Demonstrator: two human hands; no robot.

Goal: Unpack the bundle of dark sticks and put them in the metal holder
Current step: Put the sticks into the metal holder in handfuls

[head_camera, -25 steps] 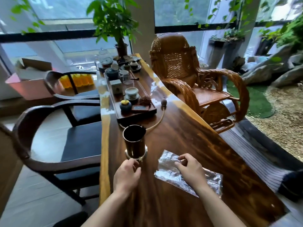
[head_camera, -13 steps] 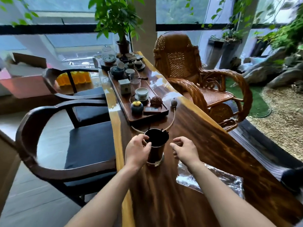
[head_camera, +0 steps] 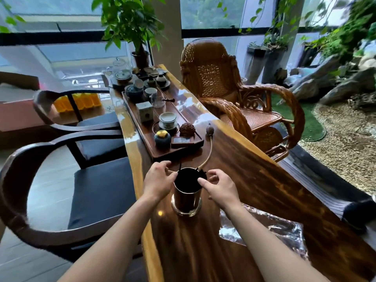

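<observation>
The metal holder (head_camera: 186, 202), a shiny cylinder with a dark inside, stands upright on the wooden table (head_camera: 254, 180) in front of me. Tips of the dark sticks (head_camera: 202, 173) poke above its far right rim; the rest is hidden inside. My left hand (head_camera: 157, 181) pinches the left rim with thumb and forefinger. My right hand (head_camera: 220, 187) is at the right rim, thumb and forefinger closed around the stick tips. The empty clear wrapper (head_camera: 270, 228) lies flat on the table, right of my right forearm.
A wooden tea tray (head_camera: 179, 150) with cups, a jar and small pots sits just beyond the holder. A curved stick with a pod head (head_camera: 209, 131) lies between them. Dark armchairs (head_camera: 61, 190) stand left, a rattan rocking chair (head_camera: 234, 98) right.
My right hand left the wrapper on the table and rose to the holder's rim. My left hand slid from the holder's base to its rim. Stick tips now show in the holder.
</observation>
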